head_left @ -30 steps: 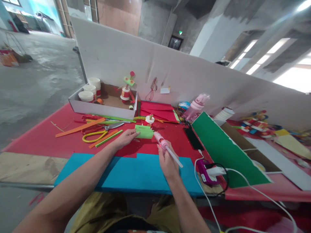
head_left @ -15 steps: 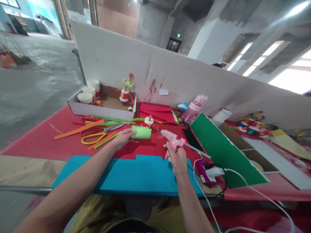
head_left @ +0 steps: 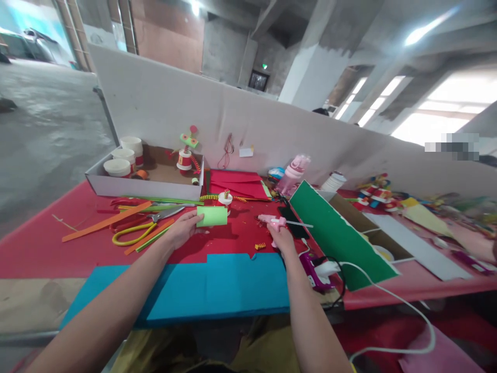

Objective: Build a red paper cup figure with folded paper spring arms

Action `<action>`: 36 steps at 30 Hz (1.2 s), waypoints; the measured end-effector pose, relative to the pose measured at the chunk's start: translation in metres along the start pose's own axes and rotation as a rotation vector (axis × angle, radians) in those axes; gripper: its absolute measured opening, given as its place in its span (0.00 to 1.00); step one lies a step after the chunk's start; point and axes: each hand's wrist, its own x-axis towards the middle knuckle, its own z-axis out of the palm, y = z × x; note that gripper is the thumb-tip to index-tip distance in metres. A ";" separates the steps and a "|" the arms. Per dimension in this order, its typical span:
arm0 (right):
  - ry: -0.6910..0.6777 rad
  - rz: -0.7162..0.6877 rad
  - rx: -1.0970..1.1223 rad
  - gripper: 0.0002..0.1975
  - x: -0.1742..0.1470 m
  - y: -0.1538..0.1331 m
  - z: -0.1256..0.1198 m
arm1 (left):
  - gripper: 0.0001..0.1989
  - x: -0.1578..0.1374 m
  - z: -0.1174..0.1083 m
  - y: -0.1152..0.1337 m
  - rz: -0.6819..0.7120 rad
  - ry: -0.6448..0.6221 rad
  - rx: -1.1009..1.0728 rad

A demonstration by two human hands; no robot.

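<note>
My left hand (head_left: 184,229) is closed on the left edge of a light green paper piece (head_left: 213,217), held above the red table cover. My right hand (head_left: 283,242) grips a pink hot glue gun (head_left: 274,221), its nozzle facing left and a glue stick jutting out behind. The gun is low over the table, beside a black phone (head_left: 297,228); I cannot tell whether it touches the surface. Between my hands lies a small yellow folded paper spring (head_left: 260,246). Just behind the green paper stands a small white-and-red cup figure (head_left: 225,199) with springy paper arms.
Scissors with yellow handles (head_left: 134,234) lie among paper strips on the left. Behind them, a white box (head_left: 145,188) holds paper cups and a finished-looking figure (head_left: 185,159). A blue board (head_left: 217,285) lines the near edge. A green panel (head_left: 337,238) and purple power strip (head_left: 316,274) stand right.
The glue gun has moved away from the green paper and lower, toward the phone. The yellow spring between my hands now shows. The view has turned right; a co-worker's arm appears at the right edge.
</note>
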 end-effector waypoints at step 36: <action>-0.528 0.091 1.509 0.19 -0.043 -0.132 0.083 | 0.15 0.000 0.008 0.005 0.305 0.200 0.124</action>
